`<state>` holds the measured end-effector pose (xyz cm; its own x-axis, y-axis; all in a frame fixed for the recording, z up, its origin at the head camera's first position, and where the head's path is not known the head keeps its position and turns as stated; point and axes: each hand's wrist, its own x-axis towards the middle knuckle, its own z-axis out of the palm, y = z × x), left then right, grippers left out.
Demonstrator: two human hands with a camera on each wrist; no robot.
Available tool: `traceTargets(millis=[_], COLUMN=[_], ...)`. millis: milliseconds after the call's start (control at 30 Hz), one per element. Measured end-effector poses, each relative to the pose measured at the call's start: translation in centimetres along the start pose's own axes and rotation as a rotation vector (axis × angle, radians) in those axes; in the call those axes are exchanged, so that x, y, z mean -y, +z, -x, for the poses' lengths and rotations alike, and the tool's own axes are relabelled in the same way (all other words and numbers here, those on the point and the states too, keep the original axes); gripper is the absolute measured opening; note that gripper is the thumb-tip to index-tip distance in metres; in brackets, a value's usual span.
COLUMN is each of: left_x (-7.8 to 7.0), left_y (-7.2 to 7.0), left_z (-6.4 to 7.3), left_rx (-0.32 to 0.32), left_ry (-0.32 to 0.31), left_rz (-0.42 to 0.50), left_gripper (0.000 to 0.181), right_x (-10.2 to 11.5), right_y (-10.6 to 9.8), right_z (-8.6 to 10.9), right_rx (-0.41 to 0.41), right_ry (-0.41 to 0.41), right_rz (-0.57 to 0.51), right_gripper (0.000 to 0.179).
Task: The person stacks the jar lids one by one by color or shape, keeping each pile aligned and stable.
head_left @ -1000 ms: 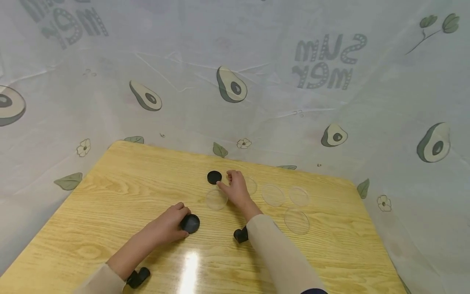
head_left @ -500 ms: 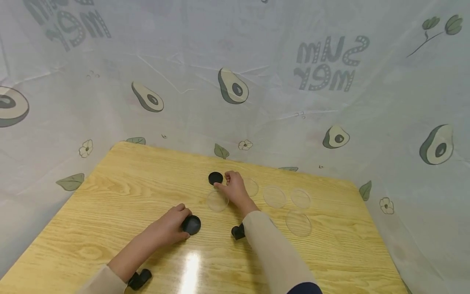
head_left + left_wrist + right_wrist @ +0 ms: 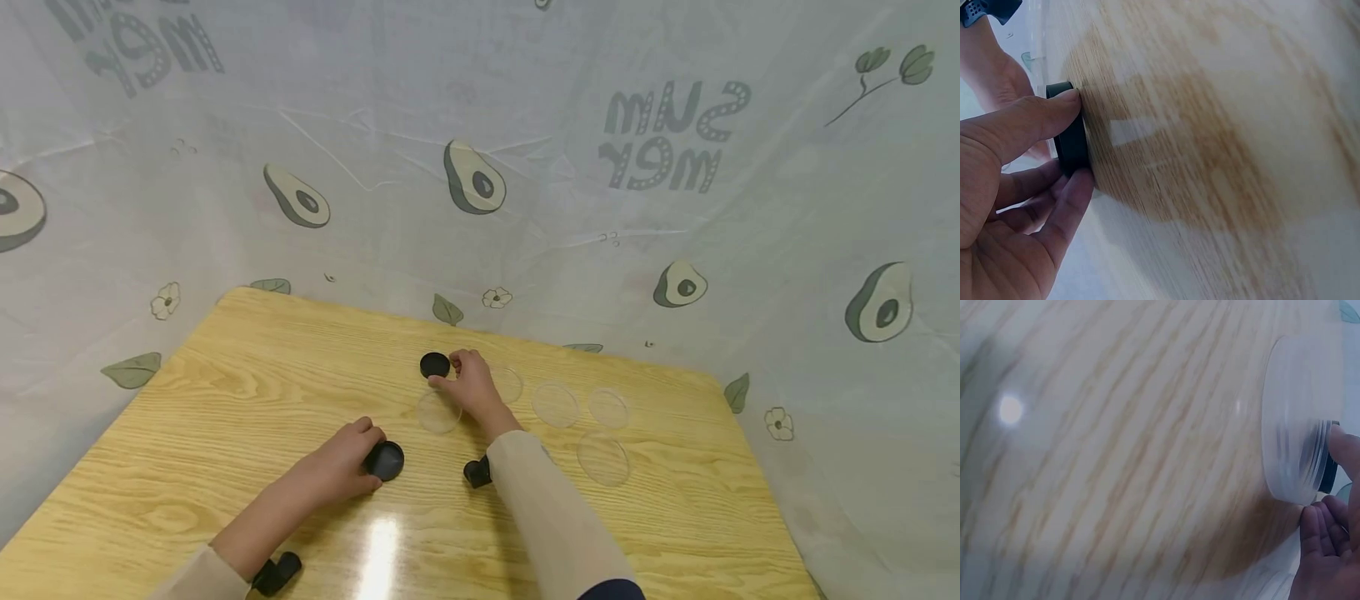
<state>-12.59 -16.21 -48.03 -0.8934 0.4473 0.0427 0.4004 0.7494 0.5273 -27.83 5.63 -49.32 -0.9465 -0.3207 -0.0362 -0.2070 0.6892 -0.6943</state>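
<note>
My left hand (image 3: 337, 460) holds a shallow black round lid (image 3: 386, 461) by its rim, thumb on one side and fingers on the other. In the left wrist view this lid (image 3: 1071, 147) stands edge-on between the thumb and fingertips, low against the wood. Farther back, my right hand (image 3: 471, 385) has thumb and index finger around the near right edge of a second black lid (image 3: 435, 365). The right wrist view shows that lid (image 3: 1330, 456) partly hidden behind a clear round plastic dish (image 3: 1291, 425), with the thumb on its rim.
Just in front of the second lid lies a clear dish (image 3: 439, 412). Several more clear round pieces, such as one (image 3: 556, 405) and another (image 3: 604, 458), lie to the right on the wooden table (image 3: 247, 375). A patterned curtain (image 3: 360, 242) hangs behind the table.
My right hand has shifted a little left, and its thumb and index finger have closed in on the far black lid. My left hand stays with its lid in nearly the same place.
</note>
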Motion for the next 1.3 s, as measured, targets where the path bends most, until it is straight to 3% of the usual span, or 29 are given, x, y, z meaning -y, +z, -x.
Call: traceTargets(millis=[400,700,967,1300], left_x=[-0.2,-0.1,-0.1,0.0], left_y=[-0.2,0.5,0.5,0.3], left_z=[-0.1,-0.1,0.1,0.1], left_rx=[0.001,-0.011,0.001,0.005], left_ry=[-0.001,-0.019,-0.022,-0.046], left_rz=[0.011,0.017,0.026,0.009], left_gripper=[0.044,0.043,0.043,0.043], right_x=[0.4,0.2,0.0,0.5], right_y=[-0.1,0.1,-0.2,-0.5], right_z=[-0.2,-0.3,0.1,0.6], right_rx=[0.000,-0.013,-0.022,-0.032], right_ry=[0.012,0.031,0.036,-0.008], right_rz=[0.014,0.011,-0.057,-0.062], right_gripper=[0.052,0.049,0.047,0.049])
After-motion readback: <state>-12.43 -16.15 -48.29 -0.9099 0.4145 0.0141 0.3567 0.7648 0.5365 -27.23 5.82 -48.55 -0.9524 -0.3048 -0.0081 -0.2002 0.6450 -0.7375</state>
